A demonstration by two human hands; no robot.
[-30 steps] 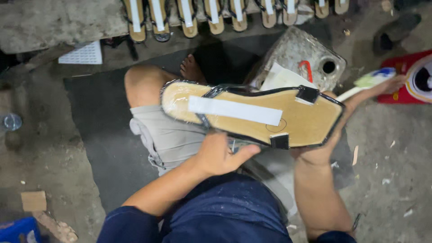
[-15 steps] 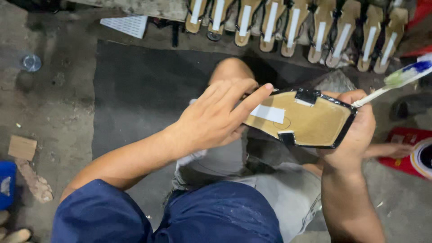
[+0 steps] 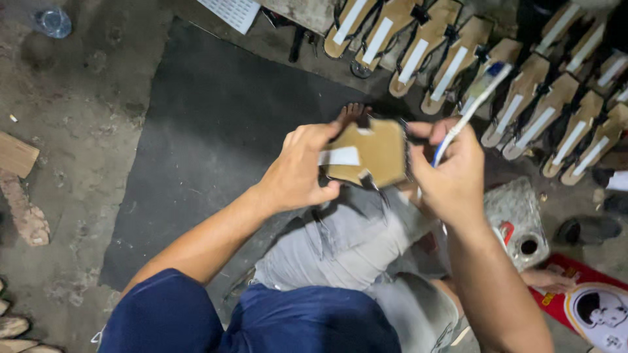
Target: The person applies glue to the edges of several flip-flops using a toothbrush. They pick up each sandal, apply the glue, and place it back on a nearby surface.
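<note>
Sole (image 3: 373, 151), tan with a white strip across it, held up over the lap between both hands, seen end-on above grey shorts (image 3: 347, 238). Left hand (image 3: 297, 173) closed on the sole's near edge, thumb underneath, fingers curled over the top by the white strip. Right hand (image 3: 451, 176) gripping the sole's far edge and, in the same grasp, a brush (image 3: 472, 108) with a white and blue handle, tip slanting up and away toward the upper right. Black straps hanging from the sole's underside, just above the shorts. Beyond the hands, a row of soles (image 3: 497, 59) of the same tan kind, each with a white strip, laid side by side on the floor (image 3: 72, 117). Dark mat (image 3: 209, 131) spread under the seated legs. Grey can (image 3: 520, 219) with a round opening just right of the right forearm, red tin (image 3: 595, 307) beyond it at the lower right. Sheet of paper (image 3: 229, 12) at the top, near the mat's far edge. Wood scrap (image 3: 14, 155) at far left, well apart from the hands.
</note>
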